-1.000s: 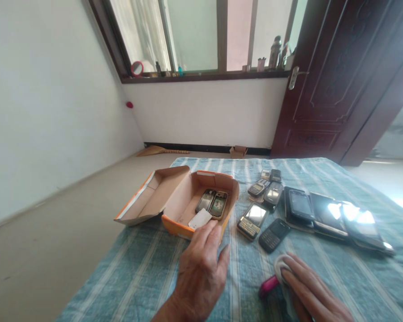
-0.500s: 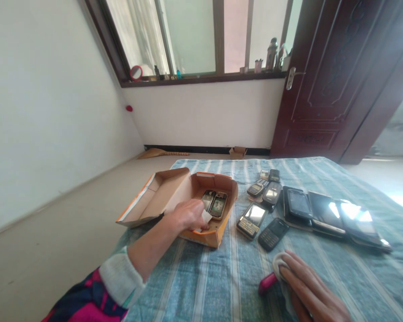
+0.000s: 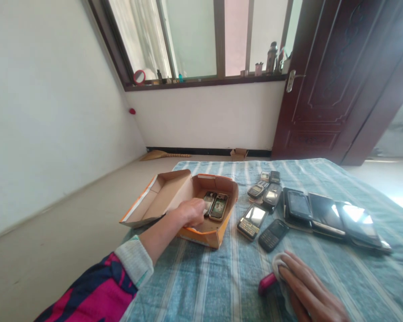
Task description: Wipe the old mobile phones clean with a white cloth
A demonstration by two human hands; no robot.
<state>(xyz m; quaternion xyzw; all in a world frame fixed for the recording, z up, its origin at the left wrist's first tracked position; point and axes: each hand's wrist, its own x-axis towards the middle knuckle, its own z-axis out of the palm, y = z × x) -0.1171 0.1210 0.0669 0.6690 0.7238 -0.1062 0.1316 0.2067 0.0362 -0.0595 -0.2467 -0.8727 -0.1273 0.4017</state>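
My left hand [image 3: 192, 212] reaches into an open cardboard box [image 3: 218, 239] with orange outer sides. Its fingers are curled together low in the box, and what they hold, if anything, is hidden. Just right of them, two old mobile phones [image 3: 218, 206] lie side by side on the box floor. On the striped blue cloth, my right hand [image 3: 310, 286] has its fingers closed over a white rag [image 3: 278, 260]. From beneath the rag sticks out the end of a pink object [image 3: 267, 283], its kind not clear.
Several keypad phones [image 3: 252, 221] lie right of the box. Beyond them, a row of larger dark touchscreen devices [image 3: 327, 214] overlaps. The box lid [image 3: 154, 199] hangs open to the left. A brown door [image 3: 317, 89] stands behind at right.
My left hand has shifted slightly left inside the box, and the pale piece seen at its fingertips is out of sight. My right hand stays on the rag.
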